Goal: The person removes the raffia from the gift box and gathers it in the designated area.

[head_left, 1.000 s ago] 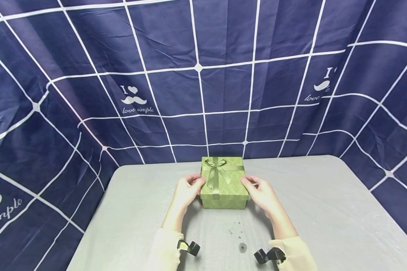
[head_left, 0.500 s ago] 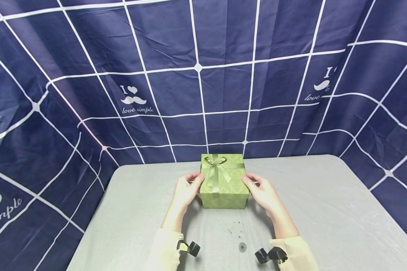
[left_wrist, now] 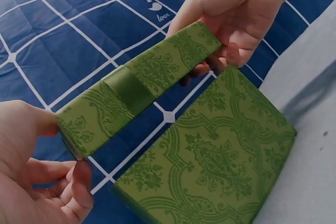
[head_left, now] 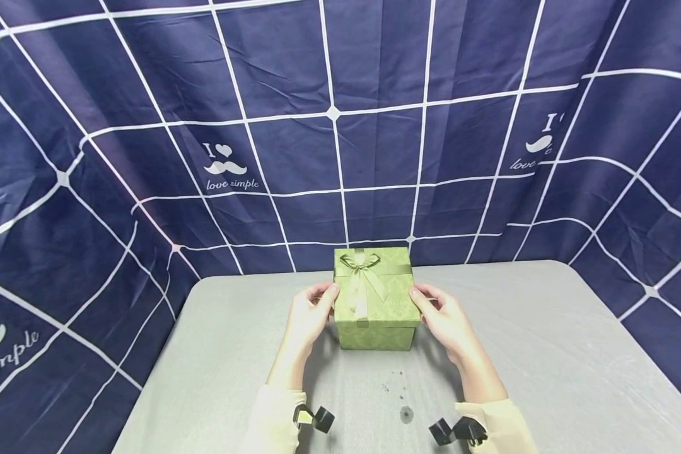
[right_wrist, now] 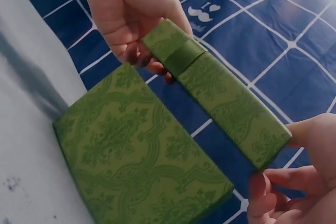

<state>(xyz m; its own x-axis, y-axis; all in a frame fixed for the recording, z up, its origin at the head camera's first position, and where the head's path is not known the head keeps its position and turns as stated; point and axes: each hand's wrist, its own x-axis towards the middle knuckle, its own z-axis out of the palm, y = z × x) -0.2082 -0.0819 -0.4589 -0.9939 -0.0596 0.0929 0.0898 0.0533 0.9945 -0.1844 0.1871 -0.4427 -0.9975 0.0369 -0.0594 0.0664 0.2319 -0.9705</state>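
A green patterned gift box lid (head_left: 394, 293) with a ribbon bow (head_left: 360, 262) hangs raised over its matching box base (head_left: 374, 339). The left hand (head_left: 309, 317) pinches the lid's left edge between thumb and fingers. At the opposite edge the right hand (head_left: 447, 320) pinches it the same way. Both wrist views show a gap between the lid (left_wrist: 152, 74) and the base (left_wrist: 210, 153), with the backdrop visible through it. The base (right_wrist: 126, 140) stands upright on the table. Its inside is hidden beneath the lid.
The grey table (head_left: 221, 359) reaches out on both sides of the box. Some dark spots (head_left: 406, 414) mark its surface in front. A navy curtain (head_left: 284, 151) with white grid lines encloses the back and sides.
Both hands have lifted the lid upward from the base, and it now stands clear above it. The base has stayed in place on the table.
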